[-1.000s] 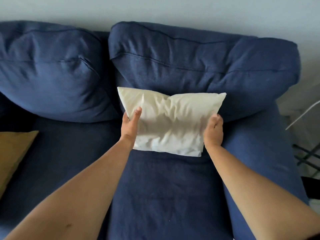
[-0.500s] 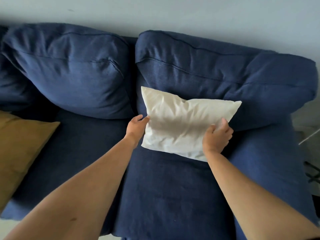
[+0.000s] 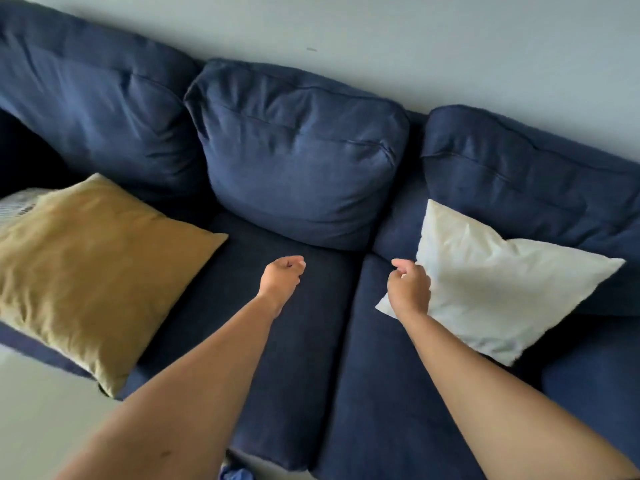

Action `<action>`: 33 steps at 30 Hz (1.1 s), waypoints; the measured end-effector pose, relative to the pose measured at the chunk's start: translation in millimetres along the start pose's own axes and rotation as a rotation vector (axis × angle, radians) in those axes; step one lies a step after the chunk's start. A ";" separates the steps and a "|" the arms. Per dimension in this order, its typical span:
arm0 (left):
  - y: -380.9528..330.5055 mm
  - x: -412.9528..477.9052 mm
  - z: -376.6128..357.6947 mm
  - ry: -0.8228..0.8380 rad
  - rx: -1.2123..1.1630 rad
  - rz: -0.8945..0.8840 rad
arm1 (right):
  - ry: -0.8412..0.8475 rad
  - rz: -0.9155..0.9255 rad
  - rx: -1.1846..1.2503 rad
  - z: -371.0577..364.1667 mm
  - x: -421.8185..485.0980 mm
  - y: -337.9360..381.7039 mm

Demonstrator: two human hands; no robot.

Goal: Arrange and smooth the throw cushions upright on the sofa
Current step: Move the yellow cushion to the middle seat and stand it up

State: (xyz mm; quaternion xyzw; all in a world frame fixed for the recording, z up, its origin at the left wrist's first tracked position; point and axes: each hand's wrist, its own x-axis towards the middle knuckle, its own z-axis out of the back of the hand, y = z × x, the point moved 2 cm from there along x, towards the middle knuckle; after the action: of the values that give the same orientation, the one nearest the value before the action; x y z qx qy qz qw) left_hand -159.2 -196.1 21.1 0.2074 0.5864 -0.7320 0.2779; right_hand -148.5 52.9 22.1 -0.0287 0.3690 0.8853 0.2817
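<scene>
currently on sofa: cushions

navy woven-fabric sofa (image 3: 363, 393): three plump back cushions. one crinkled white square cushion (image 3: 502, 289) propped at right; one mustard velvety square cushion (image 3: 93, 271) flat, left. left hand (image 3: 282, 277), right hand (image 3: 408, 287) loosely curled, holding nothing.

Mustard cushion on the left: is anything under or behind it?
Yes. A pale striped item pokes out from behind the mustard cushion at its far left corner; most of it is covered, so I cannot tell what it is. Underneath, only the blue sofa seat shows.

Navy sofa (image 3: 287, 341) against a plain pale wall (image 3: 450, 46), light floor (image 3: 41, 427) below
</scene>
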 end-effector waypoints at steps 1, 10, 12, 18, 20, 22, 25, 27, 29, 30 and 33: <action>9.6 1.3 31.1 -0.010 -0.001 0.007 | 0.034 -0.004 -0.008 -21.2 -14.5 17.4; 99.0 15.7 295.6 -0.214 -0.085 0.081 | 0.254 0.007 -0.029 -195.1 -133.3 175.0; 112.6 22.5 339.3 -0.285 -0.104 0.092 | 0.307 0.034 -0.051 -224.2 -150.5 204.6; 139.9 36.7 432.8 -0.460 -0.215 0.154 | 0.463 0.156 -0.156 -310.3 -168.9 274.7; 148.8 42.3 455.1 -0.530 -0.251 0.178 | 0.507 0.177 -0.170 -339.4 -163.4 297.2; 155.9 48.2 473.3 -0.573 -0.299 0.226 | 0.538 0.195 -0.199 -366.2 -155.1 316.7; 169.5 66.7 498.4 -0.581 -0.419 0.290 | 0.578 0.198 -0.239 -412.9 -137.3 345.0; 177.2 82.0 508.9 -0.579 -0.522 0.279 | 0.600 0.170 -0.259 -440.6 -123.3 358.9; 184.8 99.8 516.0 -0.582 -0.579 0.291 | 0.611 0.126 -0.278 -468.9 -107.8 368.3; 188.1 108.6 518.3 -0.589 -0.587 0.314 | 0.613 0.105 -0.273 -481.9 -100.6 371.8; 194.5 130.6 521.0 -0.606 -0.625 0.394 | 0.613 0.068 -0.256 -513.6 -80.6 380.9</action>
State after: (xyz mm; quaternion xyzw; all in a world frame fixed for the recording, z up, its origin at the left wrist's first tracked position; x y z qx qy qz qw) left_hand -120.3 -755.5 -87.9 -0.0015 0.6206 -0.4814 0.6190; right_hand -359.5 -546.2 -87.3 -0.3167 0.3230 0.8835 0.1218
